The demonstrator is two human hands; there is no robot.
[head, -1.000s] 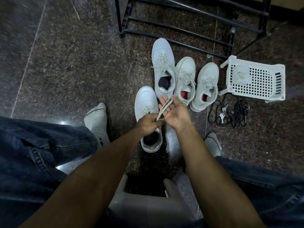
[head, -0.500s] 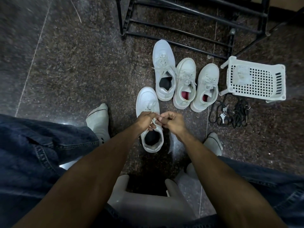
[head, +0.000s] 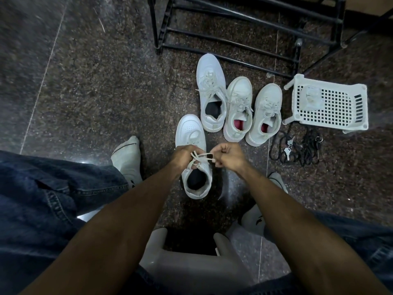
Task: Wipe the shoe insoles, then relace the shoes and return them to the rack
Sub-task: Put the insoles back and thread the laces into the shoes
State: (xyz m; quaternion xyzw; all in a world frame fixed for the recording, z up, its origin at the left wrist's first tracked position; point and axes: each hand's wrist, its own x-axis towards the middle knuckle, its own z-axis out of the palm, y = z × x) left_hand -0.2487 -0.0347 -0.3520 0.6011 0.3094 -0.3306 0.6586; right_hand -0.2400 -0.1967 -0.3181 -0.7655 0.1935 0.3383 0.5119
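Well into the relacing, by the look of it. Three white shoes standing together on the floor just short of the black rack, each with laces threaded and bows showing. Fourth, the near shoe, standing apart and closer to the stool, between the socked feet, toe pointing toward the rack. Left hand over its tongue, grip pinching one loop of the lace; right hand just beside the shoe, fingers curled, grip pinching the other loop and drawing it out sideways, a small knot showing between the two. Probably the last bow, nearly tight. Wiping of insoles impossible to confirm from here; only dark and pink linings visible inside the openings. Still left: cinching this knot, then lifting all four onto the rack, none of them on its bars yet. White basket lying on its side to the right, with dark cords and keys on the floor beneath it, untouched by the work. Against a second ago: right hand then open, palm up, lace strands draped across its fingers above the shoe; half a second ago both hands bunched close together over the tongue; now pulled apart with the loops formed. Shoes, basket and cords unmoved throughout.
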